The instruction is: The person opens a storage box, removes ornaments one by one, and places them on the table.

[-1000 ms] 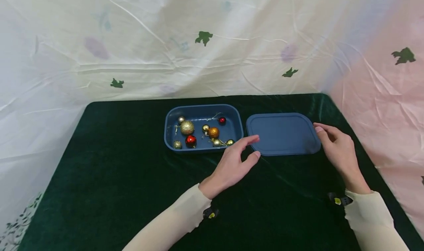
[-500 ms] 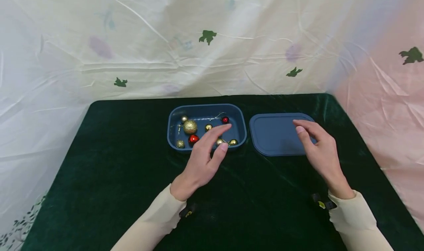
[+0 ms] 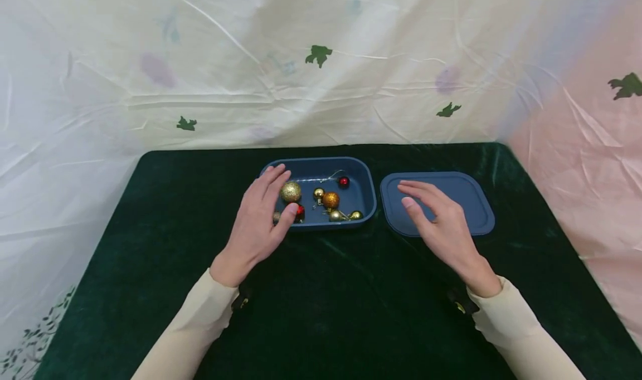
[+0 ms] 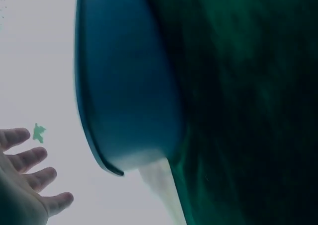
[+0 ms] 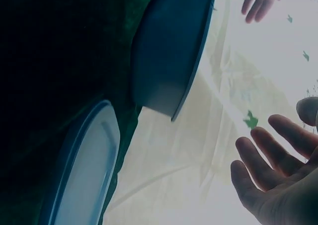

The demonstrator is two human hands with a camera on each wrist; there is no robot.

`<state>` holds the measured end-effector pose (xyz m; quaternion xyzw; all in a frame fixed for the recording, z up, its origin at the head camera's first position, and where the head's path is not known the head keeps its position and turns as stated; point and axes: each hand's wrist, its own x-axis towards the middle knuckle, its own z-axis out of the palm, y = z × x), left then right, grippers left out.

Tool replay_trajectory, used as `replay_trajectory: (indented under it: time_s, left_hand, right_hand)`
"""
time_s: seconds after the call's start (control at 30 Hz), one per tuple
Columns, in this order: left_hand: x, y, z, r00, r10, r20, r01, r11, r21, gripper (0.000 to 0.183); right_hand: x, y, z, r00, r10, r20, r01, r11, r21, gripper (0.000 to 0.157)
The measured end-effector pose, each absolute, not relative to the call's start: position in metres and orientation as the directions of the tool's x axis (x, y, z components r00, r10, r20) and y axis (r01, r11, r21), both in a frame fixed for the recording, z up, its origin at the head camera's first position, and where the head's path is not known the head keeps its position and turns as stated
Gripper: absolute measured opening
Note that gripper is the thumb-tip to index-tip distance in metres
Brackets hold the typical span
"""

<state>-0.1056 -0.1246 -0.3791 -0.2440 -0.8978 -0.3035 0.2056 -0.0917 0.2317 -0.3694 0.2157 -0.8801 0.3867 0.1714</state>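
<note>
A blue rectangular box holds several small Christmas baubles, among them a glittery gold bauble, an orange one and a small dark red one. My left hand hovers over the box's left end, fingers extended and holding nothing; it hides that corner and part of a red bauble. To the right of the box lies its flat blue lid. My right hand is above the lid's left part, fingers loosely bent, with nothing in them. The right wrist view shows that palm from below.
Dark green velvet cloth covers the table, whose back edge lies just behind the box and lid. A pale patterned curtain hangs behind, turning pink at the right.
My left hand has swept left from beside the lid, across the box to its left end. My right hand has left the lid's right edge and moved left over it.
</note>
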Motion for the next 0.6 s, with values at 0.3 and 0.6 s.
replay_trajectory:
  time_s: [0.3,0.6]
  left_hand:
    - [-0.13,-0.153,-0.395,-0.901,0.279,0.332,0.404,0.819,0.408,0.083]
    - [-0.144,-0.165,-0.402,-0.954,0.252,0.164,0.299,0.846,0.442,0.09]
  right_hand:
    - [-0.109,0.203,-0.373,-0.836,-0.355,0.419,-0.548,0.573,-0.61,0.034]
    - [-0.125,0.18,-0.376,-0.806,-0.477,0.35,-0.59,0.603,-0.537,0.039]
